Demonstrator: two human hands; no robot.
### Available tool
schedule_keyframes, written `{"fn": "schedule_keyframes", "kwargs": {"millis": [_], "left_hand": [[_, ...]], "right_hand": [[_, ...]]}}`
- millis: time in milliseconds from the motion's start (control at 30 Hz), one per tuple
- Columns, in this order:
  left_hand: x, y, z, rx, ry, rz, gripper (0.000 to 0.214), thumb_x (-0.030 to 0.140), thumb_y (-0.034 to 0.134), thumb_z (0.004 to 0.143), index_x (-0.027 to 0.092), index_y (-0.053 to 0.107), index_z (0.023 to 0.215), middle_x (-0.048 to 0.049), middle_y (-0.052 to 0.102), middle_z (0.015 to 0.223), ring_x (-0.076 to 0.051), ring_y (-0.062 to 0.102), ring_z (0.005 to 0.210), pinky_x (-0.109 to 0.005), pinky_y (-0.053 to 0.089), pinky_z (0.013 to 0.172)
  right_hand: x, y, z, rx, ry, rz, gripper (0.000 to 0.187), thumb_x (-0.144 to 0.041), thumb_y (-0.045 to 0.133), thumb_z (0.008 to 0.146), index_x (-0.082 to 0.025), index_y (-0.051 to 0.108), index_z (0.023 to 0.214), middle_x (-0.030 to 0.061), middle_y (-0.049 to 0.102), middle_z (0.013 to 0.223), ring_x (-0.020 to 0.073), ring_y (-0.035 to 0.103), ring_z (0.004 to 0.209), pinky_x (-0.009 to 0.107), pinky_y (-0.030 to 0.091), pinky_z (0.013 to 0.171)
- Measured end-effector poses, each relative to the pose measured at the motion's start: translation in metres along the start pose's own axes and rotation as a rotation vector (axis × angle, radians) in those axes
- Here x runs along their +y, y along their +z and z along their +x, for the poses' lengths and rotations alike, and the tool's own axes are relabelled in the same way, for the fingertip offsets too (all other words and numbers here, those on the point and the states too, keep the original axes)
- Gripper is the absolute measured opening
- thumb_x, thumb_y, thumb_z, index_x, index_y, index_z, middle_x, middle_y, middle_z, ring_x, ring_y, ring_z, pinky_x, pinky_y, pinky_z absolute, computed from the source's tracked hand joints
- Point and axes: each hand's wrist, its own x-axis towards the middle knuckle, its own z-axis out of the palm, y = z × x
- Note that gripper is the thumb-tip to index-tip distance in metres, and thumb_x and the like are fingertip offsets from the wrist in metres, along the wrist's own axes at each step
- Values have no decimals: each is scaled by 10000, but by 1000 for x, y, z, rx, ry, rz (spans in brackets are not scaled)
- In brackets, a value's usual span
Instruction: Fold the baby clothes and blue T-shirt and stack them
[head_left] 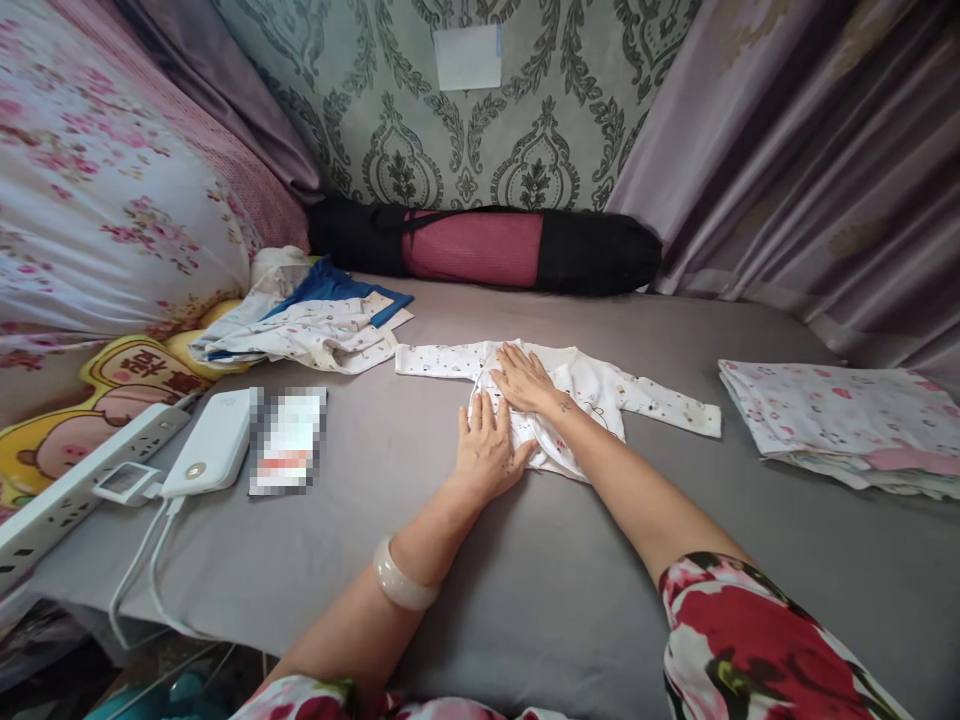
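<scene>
A small white baby top (pixel 574 375) with a tiny print lies spread on the grey sheet, its two sleeves stretched out to the sides. My left hand (pixel 489 450) rests flat on its lower left edge, fingers spread. Higher up, near the neckline, my right hand (pixel 523 378) lies flat on the cloth with its fingers extended. Both palms press on the fabric, and neither hand grips it. Parts of the top's front are hidden under my hands and right forearm.
Left of the top lies a pile of clothes (pixel 300 325). Nearer are a white power bank (pixel 214 440), a blurred packet (pixel 289 440) and a power strip (pixel 90 490). Folded printed cloths (pixel 840 410) lie at right. A black and red long bag (pixel 472 248) lies along the wall.
</scene>
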Motion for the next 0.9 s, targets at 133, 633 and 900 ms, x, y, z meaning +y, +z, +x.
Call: {"fn": "schedule_keyframes", "kwargs": {"millis": [133,633,900], "left_hand": [[-1,-3,1,23,2,-30,748,590,457,896,87,367,1442,-271,326,1531,-397,234,1453,-613,187,1141],[3,-13,2,71,135,-215,145,309,629,846,218,596,953,-59,595,1039,-238,523,1015,-383,425,911],[-1,-6,3,113,237,-308,154,235,560,875,212,632,1009,-60,609,983,-208,567,974,-345,451,920]], "right_hand": [[4,-3,6,13,1,113,583,-396,259,1008,-119,302,1520,116,201,1618,217,119,1499,449,42,1207],[-3,-44,-118,-1,114,315,191,-251,563,764,-231,562,954,7,673,904,160,604,782,235,402,661],[4,-30,-132,108,216,224,188,-146,435,822,-206,599,893,61,690,958,191,616,898,259,388,726]]}}
